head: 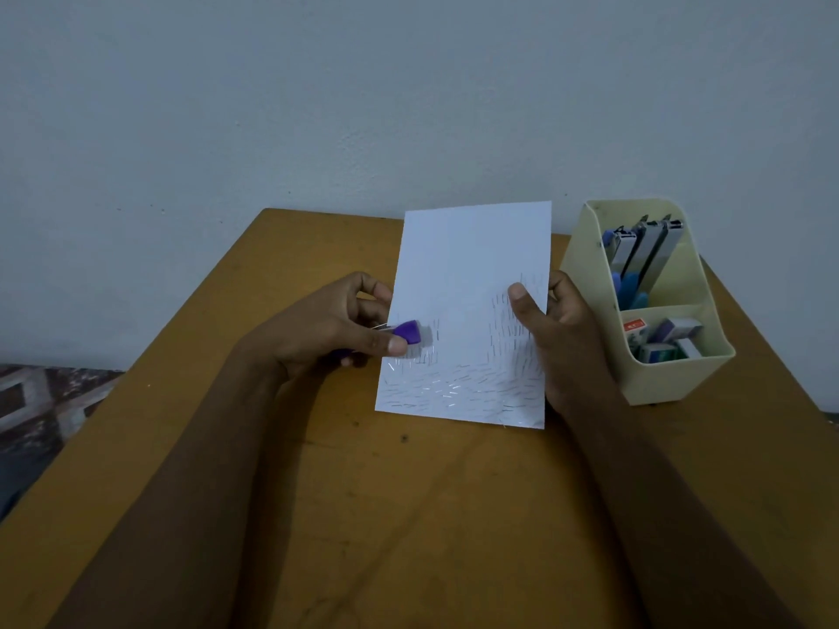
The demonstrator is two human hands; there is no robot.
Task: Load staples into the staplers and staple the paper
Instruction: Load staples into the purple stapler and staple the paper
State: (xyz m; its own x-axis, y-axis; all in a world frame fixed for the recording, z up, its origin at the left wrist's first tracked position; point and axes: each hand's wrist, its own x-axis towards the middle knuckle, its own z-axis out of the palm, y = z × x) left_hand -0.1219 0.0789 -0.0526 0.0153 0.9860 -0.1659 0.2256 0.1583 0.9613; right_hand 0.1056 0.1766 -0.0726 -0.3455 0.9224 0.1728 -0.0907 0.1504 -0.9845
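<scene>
Paper [467,283], one white sheet, sits between the two hands, with its top edge showing against the wall [318,106]. Right hand [563,347] pinches the sheet's right edge: thumb [522,306] pressed flat on the near face, fingers curled behind the sheet and mostly hidden. Left hand [327,329] grips a small purple stapler [408,332], with the thumb lying along its near side and the fingers curled over the far side. The stapler's nose projects past the left thumb tip and overlaps the sheet's left edge; whether its mouth is closed on the sheet cannot be told.

Staples [454,388], many of them, already sit in the sheet. They form a dense band across the lower part, below both thumbs, and climb the right side around the right thumb. A smaller cluster sits just beside the stapler's nose.

Beyond the right hand, on its outer side and just beside it, stands a cream desk organiser [672,383] with two compartments. The far compartment holds several staplers [640,251] standing on end, grey and blue. The near compartment holds small staple boxes [667,338].

Both forearms reach over a yellow-brown wooden surface [363,492]. Patterned fabric [36,401] shows past the surface's edge, well outside the left hand.
</scene>
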